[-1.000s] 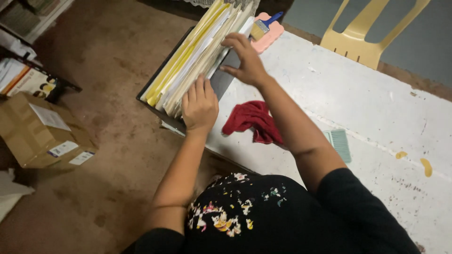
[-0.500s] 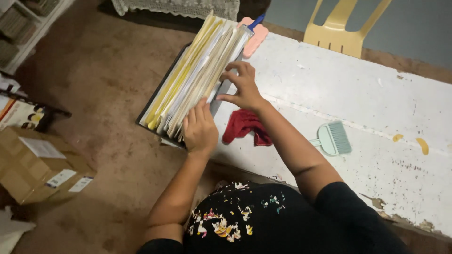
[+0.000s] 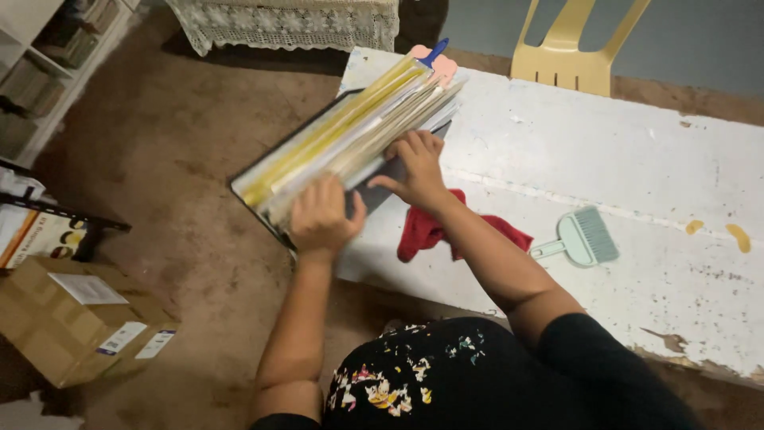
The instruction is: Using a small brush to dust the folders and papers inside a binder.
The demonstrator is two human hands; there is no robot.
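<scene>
A thick dark folder stuffed with yellow and white papers and plastic sleeves (image 3: 346,147) lies slantwise on the corner of a worn white-painted table, its near end jutting out past the table's edge over the brown floor. It is open, the packed sheets fanned slightly and leaning to one side, with the dark cover showing along both edges.

The person wore a black short-sleeved top, its sleeve ending high on the upper arm nearest the white table (image 3: 637,159). A scattered floral print in white, yellow, orange and pink ran across the front of the dark cloth, on the side away from the table. Both forearms were bare. The left hand (image 3: 322,216) and right hand (image 3: 418,167) carried no rings, watch or gloves.
</scene>
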